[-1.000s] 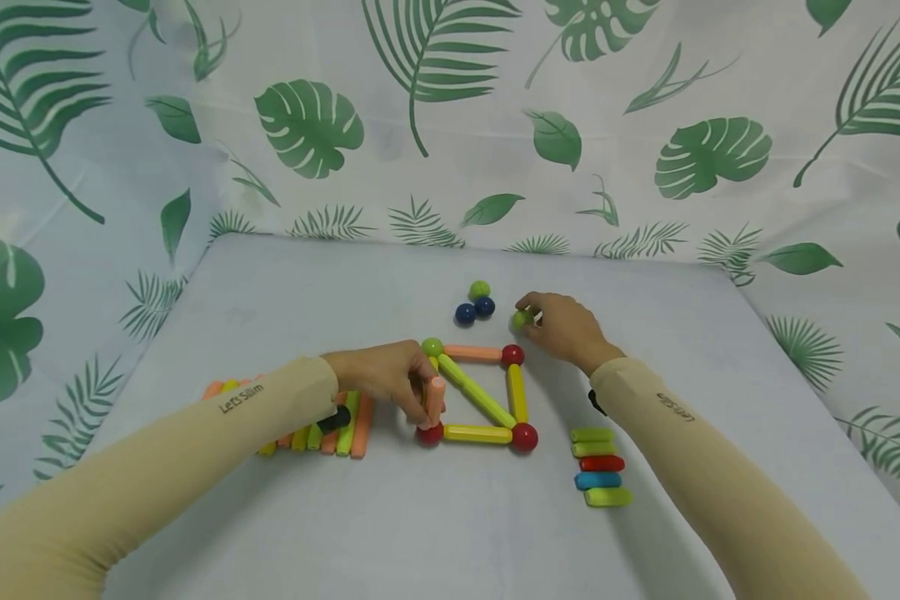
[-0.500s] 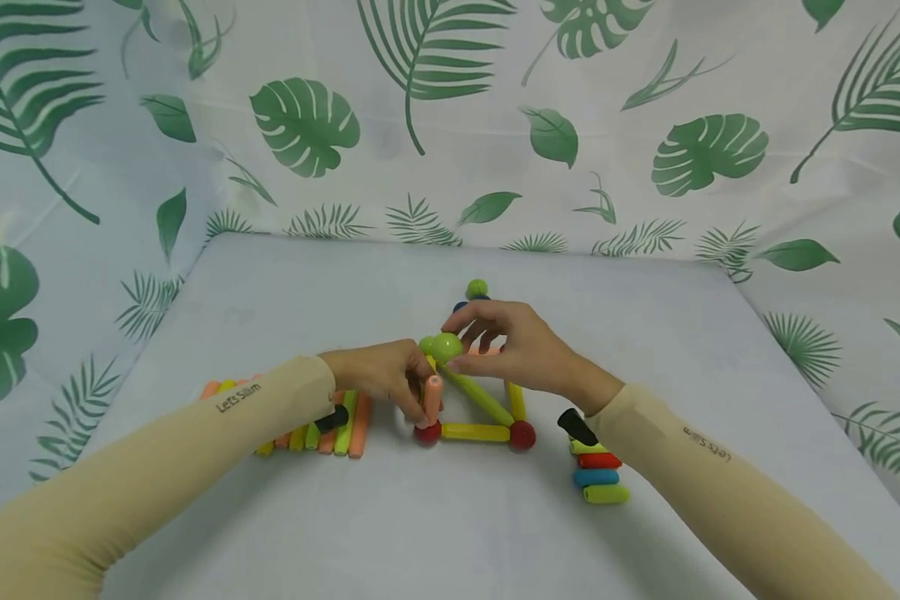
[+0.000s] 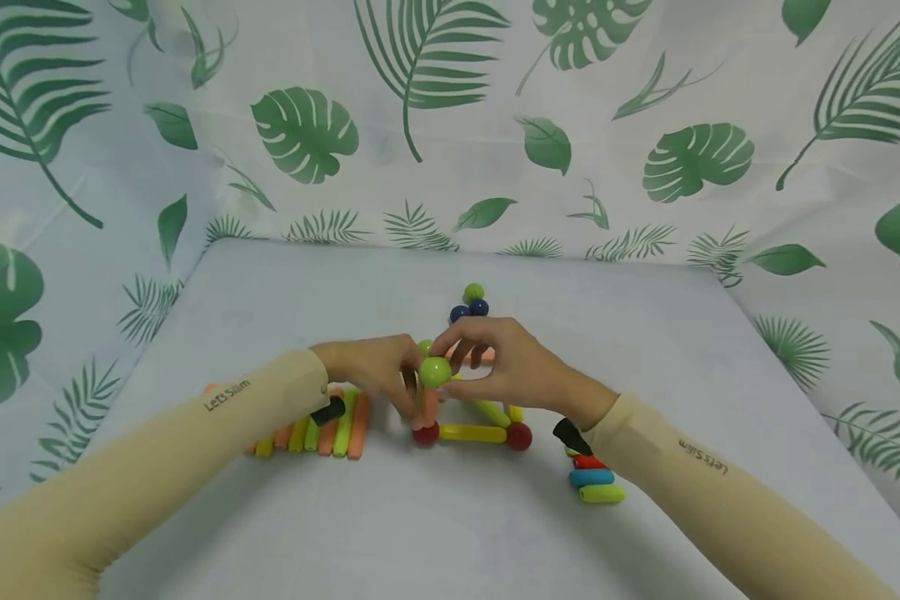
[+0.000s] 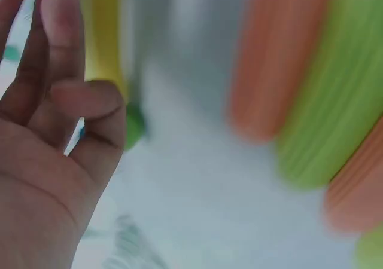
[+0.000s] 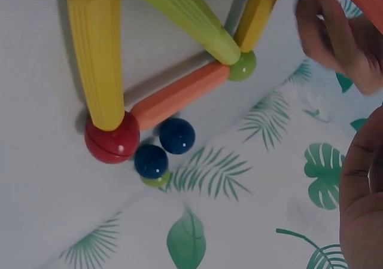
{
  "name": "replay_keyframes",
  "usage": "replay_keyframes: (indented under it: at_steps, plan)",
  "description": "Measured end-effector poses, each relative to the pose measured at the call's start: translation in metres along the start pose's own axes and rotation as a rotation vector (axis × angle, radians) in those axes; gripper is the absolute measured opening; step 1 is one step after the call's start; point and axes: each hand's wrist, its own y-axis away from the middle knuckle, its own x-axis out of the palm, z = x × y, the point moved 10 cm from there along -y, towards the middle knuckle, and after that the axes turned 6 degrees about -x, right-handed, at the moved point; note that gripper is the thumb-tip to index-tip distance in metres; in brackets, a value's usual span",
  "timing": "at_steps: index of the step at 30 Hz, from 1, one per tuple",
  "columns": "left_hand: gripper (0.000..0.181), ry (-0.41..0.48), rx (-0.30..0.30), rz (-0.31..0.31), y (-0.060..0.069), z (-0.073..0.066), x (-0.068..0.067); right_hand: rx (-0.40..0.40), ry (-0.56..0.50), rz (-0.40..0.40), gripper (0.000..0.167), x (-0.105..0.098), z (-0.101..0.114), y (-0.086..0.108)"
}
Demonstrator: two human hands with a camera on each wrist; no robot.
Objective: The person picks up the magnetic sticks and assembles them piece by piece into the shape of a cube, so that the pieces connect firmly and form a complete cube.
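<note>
Your right grip (image 3: 506, 367) pinches a glossy lime-green ball (image 3: 435, 372) at the top of an upright, faceted orange stick (image 3: 429, 408), which your left grip (image 3: 375, 367) holds with its lower end at a shiny red ball (image 3: 425, 432). Beneath spreads a smooth, pale grey table (image 3: 330, 517), backed by a white cloth curtain (image 3: 450, 200) printed with green leaves. Orange, yellow and green sticks (image 3: 341, 433) lie in a row beside your left sleeve (image 3: 187, 442); two dark blue balls (image 3: 460, 313) sit farther back.
</note>
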Motion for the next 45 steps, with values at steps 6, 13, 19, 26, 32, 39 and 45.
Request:
replay_keyframes:
  at_steps: [6,13,19,26,32,39,45]
  plan:
    - [0.027,0.097,0.049,-0.038,0.013,-0.018,-0.025,-0.103,0.051,-0.086,0.035,-0.007,0.011,0.001]
    - [0.027,0.135,0.092,-0.045,0.015,-0.029,-0.030,-0.654,0.303,-0.329,0.030,0.002,0.086,0.020]
    - [0.024,0.142,0.099,-0.063,0.016,-0.033,-0.033,-0.632,0.639,0.205,0.016,0.104,0.095,0.020]
    - [0.023,0.140,0.105,-0.073,0.019,-0.035,-0.034,-0.225,0.733,0.534,0.069,0.149,0.034,0.019]
    - [0.022,0.144,0.088,-0.069,0.019,-0.033,-0.033,-0.293,0.743,0.495,0.056,0.156,0.037,0.015]
    - [0.021,0.152,0.085,-0.068,0.017,-0.031,-0.032,-0.358,0.784,0.471,0.031,0.161,0.040,0.012]
    - [0.022,0.149,0.072,-0.063,0.017,-0.030,-0.029,-0.411,0.808,0.536,0.014,0.170,0.039,0.018]
